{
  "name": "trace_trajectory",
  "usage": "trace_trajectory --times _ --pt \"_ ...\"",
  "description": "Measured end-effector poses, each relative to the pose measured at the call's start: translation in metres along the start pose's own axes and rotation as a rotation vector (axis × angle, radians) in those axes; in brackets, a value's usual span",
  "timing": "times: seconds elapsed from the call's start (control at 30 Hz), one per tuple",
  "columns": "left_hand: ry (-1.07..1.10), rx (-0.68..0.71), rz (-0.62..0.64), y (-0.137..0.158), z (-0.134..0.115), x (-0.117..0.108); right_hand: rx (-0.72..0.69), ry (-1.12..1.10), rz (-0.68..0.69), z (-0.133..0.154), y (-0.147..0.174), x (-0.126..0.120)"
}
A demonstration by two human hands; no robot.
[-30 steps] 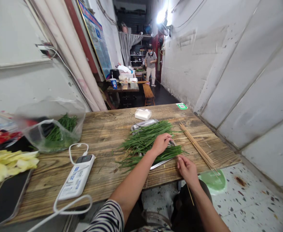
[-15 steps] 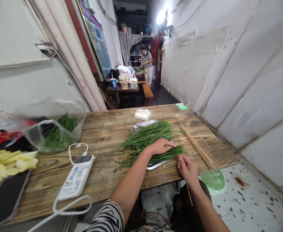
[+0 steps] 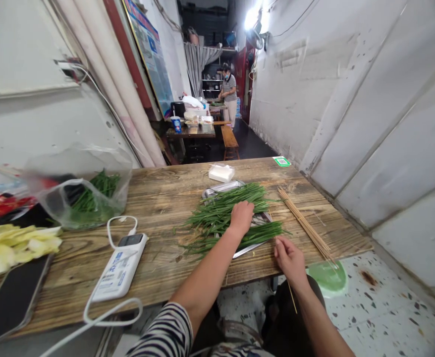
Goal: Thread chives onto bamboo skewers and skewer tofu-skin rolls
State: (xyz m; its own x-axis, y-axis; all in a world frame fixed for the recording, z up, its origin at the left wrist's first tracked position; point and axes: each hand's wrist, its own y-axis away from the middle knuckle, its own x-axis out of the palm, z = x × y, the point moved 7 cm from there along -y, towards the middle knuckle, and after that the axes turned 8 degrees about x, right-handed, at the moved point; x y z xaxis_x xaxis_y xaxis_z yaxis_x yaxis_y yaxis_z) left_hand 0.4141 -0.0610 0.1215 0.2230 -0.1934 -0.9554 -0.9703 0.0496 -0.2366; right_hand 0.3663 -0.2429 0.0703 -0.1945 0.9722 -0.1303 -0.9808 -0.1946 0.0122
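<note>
A plank table [image 3: 161, 193] spans the frame's middle; at upper centre, a wooden bench [image 3: 230, 137] and a co-worker [image 3: 230, 91] stand on dark floor [image 3: 252, 141]. Chives [image 3: 221, 210] cover a metal tray [image 3: 212, 192] at centre. The left hand [image 3: 242, 216] curls onto them, its hold hidden; the right hand [image 3: 291, 257], fingertips together, pinches a bamboo skewer [image 3: 292, 297].

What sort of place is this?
Probably a small eatery, though no sign settles it: green stalks heaped on a metal tray beside a bundle of thin sticks, a QR-code card on the wooden table, and a bench by another table further back.
</note>
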Motion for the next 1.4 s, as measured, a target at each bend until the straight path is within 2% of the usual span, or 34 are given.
trace_trajectory --times 0.2,0.43,0.7,0.83,1.0,1.13,1.4 --pt "-0.031 0.031 -0.003 0.001 -0.002 -0.008 0.012 0.013 -0.013 -0.002 -0.001 0.0" --pt "0.177 0.036 -0.018 0.003 -0.007 -0.007 0.0 0.013 -0.005 0.001 0.001 -0.001" --pt "0.188 0.059 -0.095 0.002 -0.007 -0.01 0.017 0.003 -0.006 -0.003 -0.001 0.0" --pt "0.351 0.05 -0.137 0.002 -0.008 -0.01 0.006 0.004 -0.001 -0.001 0.0 0.0" --pt "0.516 0.183 -0.118 0.001 -0.016 -0.004 -0.003 0.009 0.0 0.001 0.0 0.0" --pt "0.616 0.161 -0.145 0.0 -0.014 -0.001 0.003 -0.011 0.003 0.001 -0.001 0.001" --pt "0.663 0.161 -0.106 -0.001 -0.017 0.0 0.006 -0.016 0.005 0.0 0.0 0.0"
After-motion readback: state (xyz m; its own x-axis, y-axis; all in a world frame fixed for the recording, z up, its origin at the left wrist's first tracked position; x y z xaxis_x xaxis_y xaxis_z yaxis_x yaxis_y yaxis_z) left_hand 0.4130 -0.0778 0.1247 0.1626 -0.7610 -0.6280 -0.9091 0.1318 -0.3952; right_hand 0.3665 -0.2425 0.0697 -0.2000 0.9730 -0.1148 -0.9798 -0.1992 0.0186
